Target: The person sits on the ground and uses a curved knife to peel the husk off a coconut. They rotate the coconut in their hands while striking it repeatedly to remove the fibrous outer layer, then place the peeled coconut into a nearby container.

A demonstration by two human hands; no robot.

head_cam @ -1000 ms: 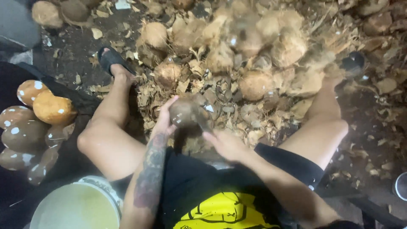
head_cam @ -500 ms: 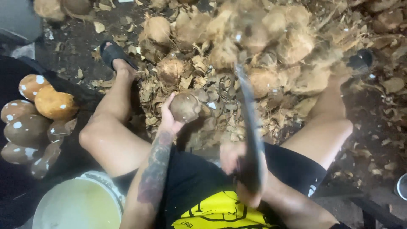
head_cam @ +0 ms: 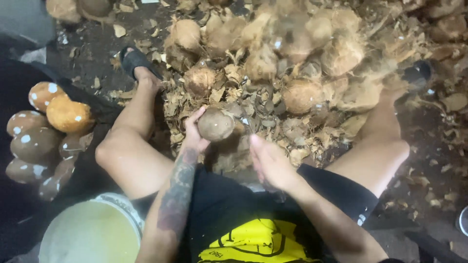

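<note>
I sit on the ground with my legs spread. My left hand, on a tattooed forearm, grips a small brown, partly husked coconut and holds it up over the husk litter between my knees. Just right of the coconut, my right hand is low and closed around the handle of a long knife. Its blade is blurred and hardly shows at this moment; a dark end sticks out below the hand.
A heap of fibrous coconuts and husk scraps lies in front of me. Several peeled, spotted coconuts sit in a dark container at left. A white bucket of pale liquid stands by my left thigh. My feet wear black sandals.
Half a second ago my right hand held the long blade raised beside the coconut; now it has swung down and sits low. My left hand keeps the coconut in about the same place.
</note>
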